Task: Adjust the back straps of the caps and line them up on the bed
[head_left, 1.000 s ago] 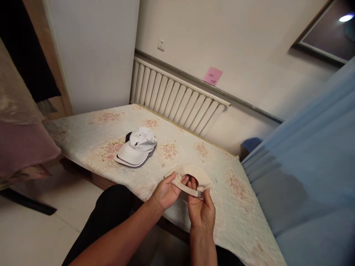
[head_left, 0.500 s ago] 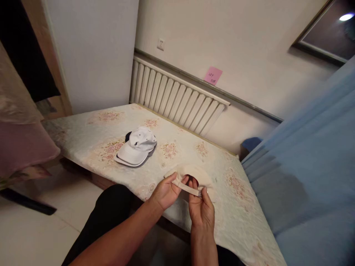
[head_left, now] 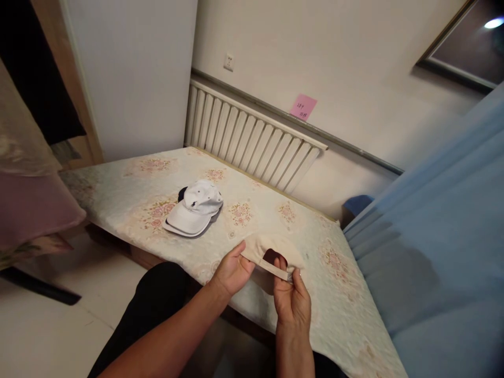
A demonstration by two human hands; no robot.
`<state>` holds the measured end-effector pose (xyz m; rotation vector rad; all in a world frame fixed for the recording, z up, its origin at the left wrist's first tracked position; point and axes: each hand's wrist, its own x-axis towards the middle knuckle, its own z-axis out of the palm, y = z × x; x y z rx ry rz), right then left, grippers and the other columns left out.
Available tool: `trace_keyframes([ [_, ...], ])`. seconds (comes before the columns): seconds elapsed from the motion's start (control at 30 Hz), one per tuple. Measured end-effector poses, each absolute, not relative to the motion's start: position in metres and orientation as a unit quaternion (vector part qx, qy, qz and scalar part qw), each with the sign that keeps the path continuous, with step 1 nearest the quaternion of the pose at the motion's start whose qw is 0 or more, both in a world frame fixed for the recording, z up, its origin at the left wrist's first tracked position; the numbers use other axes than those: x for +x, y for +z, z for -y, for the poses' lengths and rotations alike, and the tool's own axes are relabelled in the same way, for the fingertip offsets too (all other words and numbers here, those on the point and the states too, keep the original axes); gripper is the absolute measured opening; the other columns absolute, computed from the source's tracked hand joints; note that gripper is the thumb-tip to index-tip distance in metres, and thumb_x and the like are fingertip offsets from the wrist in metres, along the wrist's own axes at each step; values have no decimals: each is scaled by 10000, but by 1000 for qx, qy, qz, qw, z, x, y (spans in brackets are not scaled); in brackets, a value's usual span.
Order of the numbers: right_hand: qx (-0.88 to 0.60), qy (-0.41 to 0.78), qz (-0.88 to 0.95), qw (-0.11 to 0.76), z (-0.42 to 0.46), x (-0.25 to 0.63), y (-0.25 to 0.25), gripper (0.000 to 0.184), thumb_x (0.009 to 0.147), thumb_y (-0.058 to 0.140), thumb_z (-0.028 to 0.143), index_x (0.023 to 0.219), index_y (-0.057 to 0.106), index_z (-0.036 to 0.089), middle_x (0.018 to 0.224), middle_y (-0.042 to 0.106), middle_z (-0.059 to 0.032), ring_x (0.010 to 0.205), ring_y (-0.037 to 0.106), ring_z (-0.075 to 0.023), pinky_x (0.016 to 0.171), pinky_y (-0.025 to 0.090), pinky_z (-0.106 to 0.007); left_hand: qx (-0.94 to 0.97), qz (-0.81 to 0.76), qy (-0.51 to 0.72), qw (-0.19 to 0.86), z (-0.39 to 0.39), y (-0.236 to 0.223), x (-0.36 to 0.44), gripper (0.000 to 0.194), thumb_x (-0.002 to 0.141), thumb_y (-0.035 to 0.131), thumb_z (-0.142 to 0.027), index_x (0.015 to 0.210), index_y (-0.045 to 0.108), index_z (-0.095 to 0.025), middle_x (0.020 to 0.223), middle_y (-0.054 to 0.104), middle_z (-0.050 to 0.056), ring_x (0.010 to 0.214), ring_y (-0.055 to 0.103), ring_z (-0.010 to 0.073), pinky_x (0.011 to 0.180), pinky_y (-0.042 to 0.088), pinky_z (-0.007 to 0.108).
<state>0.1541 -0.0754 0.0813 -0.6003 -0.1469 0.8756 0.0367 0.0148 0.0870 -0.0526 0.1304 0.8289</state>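
Between my two hands is a beige cap, its back opening and adjusting strap turned toward me. My left hand is closed on the cap's left edge, thumb on top. With thumb and fingers, my right hand pinches the strap near its metal buckle; some of its fingertips reach into the back opening. A white cap with a small dark emblem lies on the mattress to the left, stacked over at least one darker cap.
The mattress has a floral cover. Behind it stand a white radiator and a wall with a pink note. A blue curtain hangs at the right. Draped cloths are at the left, and my dark-clad knee is below.
My right hand has shifted slightly right and down along with the strap end. My left hand has moved slightly left, to the cap's edge. The white cap stays where it was.
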Motion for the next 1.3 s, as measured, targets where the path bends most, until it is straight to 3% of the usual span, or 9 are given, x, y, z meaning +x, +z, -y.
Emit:
trace_keyframes([
  [0.2,-288,399,87,866,77,151,81,221,795,636,216,1014,625,185,1046,692,-41,1090,608,-193,1062,389,-443,-11,-85,400,912,-7,88,42,324,928,412,-113,1226,512,-33,980,702,127,959,664,186,938,494,316],
  [0.37,-289,397,179,853,74,130,75,359,782,657,376,1085,602,191,1173,632,-78,1161,552,-218,1084,335,-478,15,-71,403,912,3,86,52,310,902,440,-83,1190,552,-56,1015,695,122,995,649,188,987,453,326],
  [0.7,-455,318,185,811,69,108,73,244,755,666,328,939,592,186,884,679,-10,883,652,-170,910,481,-380,72,-27,359,930,29,81,63,309,882,497,-105,1181,567,-66,1064,681,141,1100,597,229,1040,387,372],
  [0.93,-507,266,173,802,71,115,72,335,794,615,382,1051,606,168,939,667,-25,939,628,-176,972,437,-387,47,-41,369,927,22,83,59,351,925,432,-171,1234,519,-29,1071,677,155,1112,590,223,1041,397,360],
  [1.3,-353,315,182,862,73,132,70,421,795,647,230,1201,546,184,1167,637,-53,1083,590,-179,1063,369,-437,2,-100,413,905,1,83,50,347,914,441,-121,1249,512,-61,1093,675,136,1041,633,187,963,483,319],
])
